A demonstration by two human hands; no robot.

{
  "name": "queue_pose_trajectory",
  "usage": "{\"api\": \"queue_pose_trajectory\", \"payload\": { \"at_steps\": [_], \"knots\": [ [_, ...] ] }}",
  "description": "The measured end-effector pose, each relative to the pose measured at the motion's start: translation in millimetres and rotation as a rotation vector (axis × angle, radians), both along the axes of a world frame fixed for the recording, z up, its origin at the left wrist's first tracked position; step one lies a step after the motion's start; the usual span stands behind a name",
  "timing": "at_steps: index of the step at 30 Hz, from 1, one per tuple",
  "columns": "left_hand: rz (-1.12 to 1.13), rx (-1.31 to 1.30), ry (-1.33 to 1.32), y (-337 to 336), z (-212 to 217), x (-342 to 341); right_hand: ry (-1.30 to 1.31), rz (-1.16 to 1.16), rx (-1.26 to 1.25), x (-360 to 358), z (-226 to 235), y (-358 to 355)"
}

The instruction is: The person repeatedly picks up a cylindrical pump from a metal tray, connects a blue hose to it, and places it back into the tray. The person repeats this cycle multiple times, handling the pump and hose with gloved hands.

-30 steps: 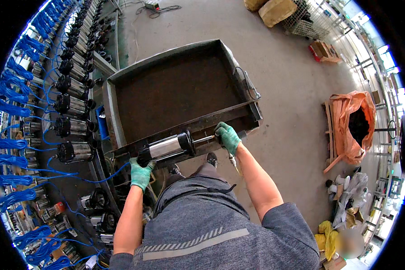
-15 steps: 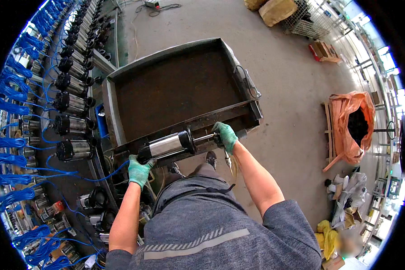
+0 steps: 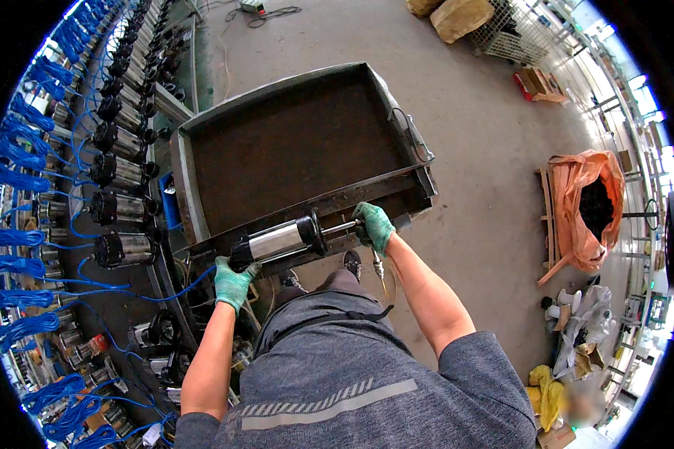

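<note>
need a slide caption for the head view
Green-gloved left hand at one end of a metal cylinder, right hand at its shaft, at the near side of a dark tray.

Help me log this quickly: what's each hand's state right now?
Left hand: on the black end of the silver cylinder; grip unclear.
Right hand: closed around a dark tool, mostly hidden.

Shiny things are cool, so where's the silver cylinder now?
In the head view, the silver cylinder lies just left of centre, on the near side of the tray, between the left hand at its black end and the right hand by its rod.
</note>
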State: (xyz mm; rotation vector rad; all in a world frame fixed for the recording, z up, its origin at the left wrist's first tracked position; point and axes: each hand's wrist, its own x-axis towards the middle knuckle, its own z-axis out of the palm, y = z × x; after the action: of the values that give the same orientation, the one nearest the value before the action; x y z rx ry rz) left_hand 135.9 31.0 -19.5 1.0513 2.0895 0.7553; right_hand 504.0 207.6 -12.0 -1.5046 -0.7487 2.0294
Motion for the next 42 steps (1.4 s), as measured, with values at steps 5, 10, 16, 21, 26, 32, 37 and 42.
{"api": "queue_pose_trajectory", "payload": {
  "at_steps": [5,10,16,21,26,32,37,42],
  "knots": [
    [0.045,0.031,0.034,-0.8,17.0,12.9,-0.103,0.189,0.204,30.2,8.8,5.9],
    [0.015,0.003,-0.024,7.3,18.6,19.8,-0.841,0.235,0.655,146.7,-77.8,53.7],
    [0.112,-0.077,-0.092,7.5,50.1,33.9,-1.466,0.536,0.459,138.8,0.2,111.9],
    [0.077,-0.108,0.026,2.3,31.5,19.8,-1.462,0.505,0.548,120.2,18.0,116.8],
    [0.035,-0.134,0.002,3.6,58.1,25.3,-1.582,0.529,0.573,113.6,22.1,112.8],
    [-0.029,0.190,0.590,-24.1,22.7,-46.8,-1.042,0.381,1.004,12.6,70.3,74.6],
    [-0.169,-0.225,0.785,-25.6,33.4,-135.7,-0.694,0.499,1.104,-112.0,101.1,5.7],
    [-0.540,-0.435,0.610,-8.9,41.6,-166.7,-1.176,0.827,1.297,-160.1,91.0,-21.7]
  ]
}}
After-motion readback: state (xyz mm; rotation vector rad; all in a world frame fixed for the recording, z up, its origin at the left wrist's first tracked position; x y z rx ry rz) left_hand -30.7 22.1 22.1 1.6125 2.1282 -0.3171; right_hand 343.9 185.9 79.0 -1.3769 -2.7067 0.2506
